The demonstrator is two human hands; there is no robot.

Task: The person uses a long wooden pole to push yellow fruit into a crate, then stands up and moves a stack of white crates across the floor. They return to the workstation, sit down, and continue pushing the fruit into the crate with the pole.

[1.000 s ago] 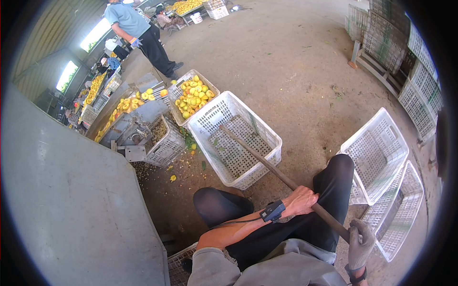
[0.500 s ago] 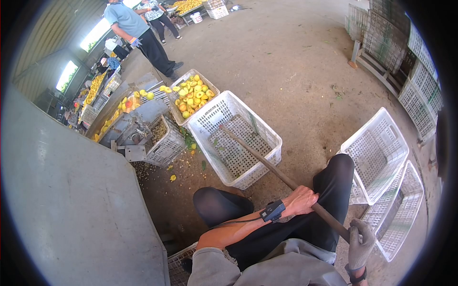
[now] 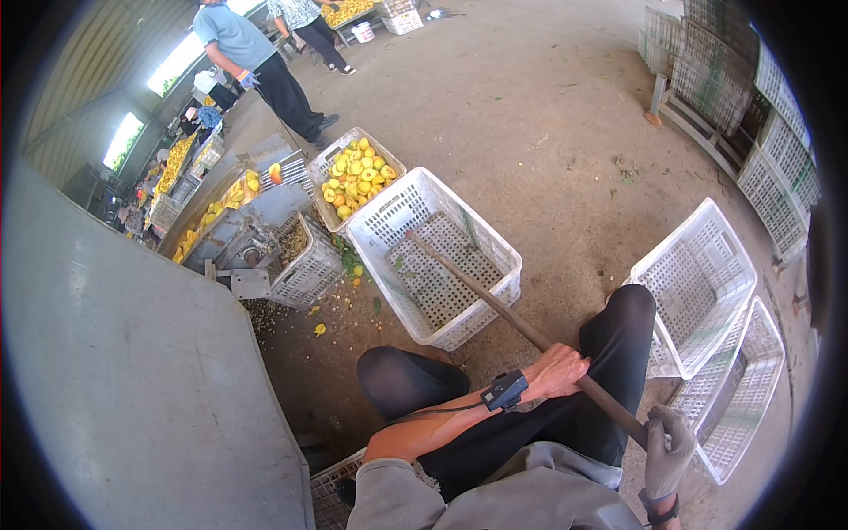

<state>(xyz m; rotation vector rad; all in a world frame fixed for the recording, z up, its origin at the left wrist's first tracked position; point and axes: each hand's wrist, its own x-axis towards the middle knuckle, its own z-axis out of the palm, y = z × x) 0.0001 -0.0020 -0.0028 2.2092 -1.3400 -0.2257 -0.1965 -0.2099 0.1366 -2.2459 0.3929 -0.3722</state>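
Note:
My bare left hand (image 3: 559, 371), with a small dark device strapped to the wrist, is closed around the middle of a long wooden stick (image 3: 495, 305). My right hand (image 3: 669, 450), in a grey work glove, is closed on the stick's lower end. The far tip reaches over an empty white plastic crate (image 3: 510, 268) on the floor in front of my knees. Touching that crate's far left corner, another crate (image 3: 399, 157) holds many yellow-orange fruits (image 3: 358, 179).
At left is a large grey metal panel (image 3: 132, 353). Beyond it, a machine chute (image 3: 216, 208) carries fruit towards metal bars. A crate of small bits (image 3: 305, 261) stands below. White crates (image 3: 698, 283) lie at right, with stacked crates (image 3: 720, 71) behind. A person (image 3: 256, 62) stands ahead.
Fruits on the metal bars have shifted, and several at the edge of the fruit crate are gone from there. A person in the background has stepped right. My hands and the stick stay still.

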